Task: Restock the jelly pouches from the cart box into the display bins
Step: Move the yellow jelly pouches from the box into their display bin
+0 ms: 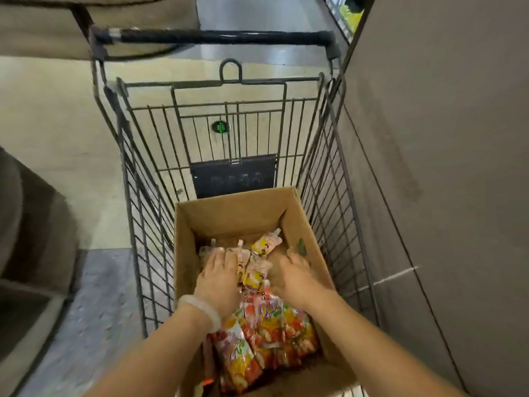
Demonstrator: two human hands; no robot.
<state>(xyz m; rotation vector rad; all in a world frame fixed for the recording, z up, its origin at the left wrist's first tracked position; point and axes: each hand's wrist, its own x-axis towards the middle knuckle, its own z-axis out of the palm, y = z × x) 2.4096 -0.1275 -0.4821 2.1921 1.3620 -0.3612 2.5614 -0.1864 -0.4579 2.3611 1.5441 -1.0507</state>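
An open cardboard box stands in a wire shopping cart. Inside lie several jelly pouches, colourful with red, yellow and white print and spouts. Both my hands reach down into the box. My left hand, with a pale bracelet at the wrist, lies flat with fingers straight on pouches at the box's left side. My right hand reaches toward the box's right wall, its fingers spread over the pouches; what lies under its fingertips is hidden. A yellow-and-white pouch lies between the hands.
The cart's black handle is at the far end, with a folded child-seat flap behind the box. A tall grey panel runs close along the cart's right side. Grey fixtures stand at left over a pale floor.
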